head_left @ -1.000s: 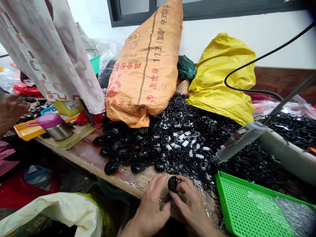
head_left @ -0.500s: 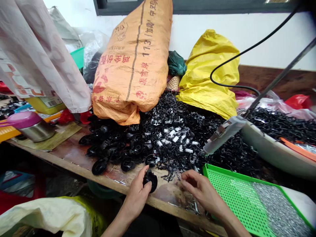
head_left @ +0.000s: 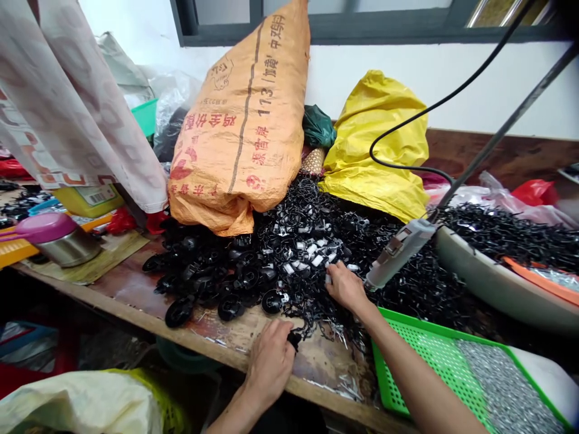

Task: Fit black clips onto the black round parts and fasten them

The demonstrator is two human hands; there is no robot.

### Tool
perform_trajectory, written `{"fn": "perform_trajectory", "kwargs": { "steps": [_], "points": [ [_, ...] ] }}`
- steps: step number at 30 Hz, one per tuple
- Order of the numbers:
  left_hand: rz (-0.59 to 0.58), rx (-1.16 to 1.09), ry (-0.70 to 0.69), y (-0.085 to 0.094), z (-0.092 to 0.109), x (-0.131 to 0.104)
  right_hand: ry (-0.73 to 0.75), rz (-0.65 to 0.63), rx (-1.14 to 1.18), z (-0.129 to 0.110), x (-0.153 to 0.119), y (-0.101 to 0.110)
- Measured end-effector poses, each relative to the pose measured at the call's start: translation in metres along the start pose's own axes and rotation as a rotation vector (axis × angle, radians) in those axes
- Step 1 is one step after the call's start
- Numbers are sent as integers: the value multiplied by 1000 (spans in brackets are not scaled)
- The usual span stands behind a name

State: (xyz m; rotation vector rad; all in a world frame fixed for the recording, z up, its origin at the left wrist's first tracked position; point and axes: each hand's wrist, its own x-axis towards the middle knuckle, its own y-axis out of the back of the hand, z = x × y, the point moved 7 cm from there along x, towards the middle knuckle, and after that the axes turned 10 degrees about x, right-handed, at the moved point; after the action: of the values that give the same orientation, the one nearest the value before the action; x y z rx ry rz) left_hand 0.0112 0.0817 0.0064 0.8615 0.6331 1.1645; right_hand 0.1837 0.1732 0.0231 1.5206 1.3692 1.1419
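Observation:
My left hand (head_left: 270, 361) is closed around a black round plastic part (head_left: 294, 340) just above the table's front edge. Most of that part is hidden behind the fingers. My right hand (head_left: 346, 286) reaches into the heap, its fingers bent together beside the small white pieces (head_left: 312, 250). Whatever is between those fingertips is too small to make out. Small black wiry pieces (head_left: 312, 313) spread around and below the white ones. Several more black round parts (head_left: 230, 305) lie in a cluster to the left of the heap.
A grey tool (head_left: 398, 253) on a rod with a black cable hangs close to my right hand. The green perforated tray (head_left: 407, 349) with small metal pieces sits at the right. Behind the heap stand an orange sack (head_left: 244, 132) and a yellow bag (head_left: 375, 150). A steel cup (head_left: 67, 244) is left.
My right hand has moved from the table's front up and forward to the white pieces. My left hand has turned over the black round part, now mostly covering it. The view has tilted slightly up.

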Motion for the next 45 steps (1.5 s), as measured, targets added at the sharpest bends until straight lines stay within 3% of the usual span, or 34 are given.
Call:
{"fn": "perform_trajectory", "kwargs": {
  "steps": [5, 9, 14, 18, 21, 29, 34, 39, 41, 45],
  "points": [
    [102, 97, -15, 0, 2, -1, 112, 13, 31, 0, -8, 7],
    [211, 152, -99, 20, 16, 13, 169, 70, 107, 1, -12, 12],
    [207, 260, -108, 39, 27, 84, 178, 229, 245, 5, -19, 22],
    [183, 309, -67, 29, 37, 144, 206, 297, 355, 11, -26, 25],
    [165, 343, -44, 16, 47, 162, 239, 292, 411, 12, -30, 23],
    [52, 379, -217, 8, 47, 139, 278, 257, 568, -5, -31, 21],
    [16, 326, -312, 19, 47, 128, 224, 260, 623, -5, -33, 28],
    [107, 236, -335, 37, 62, 93, 119, 255, 685, -1, -46, 38],
    [107, 141, -363, 36, 69, 73, 47, 189, 798, -4, -54, 35],
    [8, -287, -364, 20, 69, 43, -153, 47, 1122, -10, -71, 14]
  ]
}}
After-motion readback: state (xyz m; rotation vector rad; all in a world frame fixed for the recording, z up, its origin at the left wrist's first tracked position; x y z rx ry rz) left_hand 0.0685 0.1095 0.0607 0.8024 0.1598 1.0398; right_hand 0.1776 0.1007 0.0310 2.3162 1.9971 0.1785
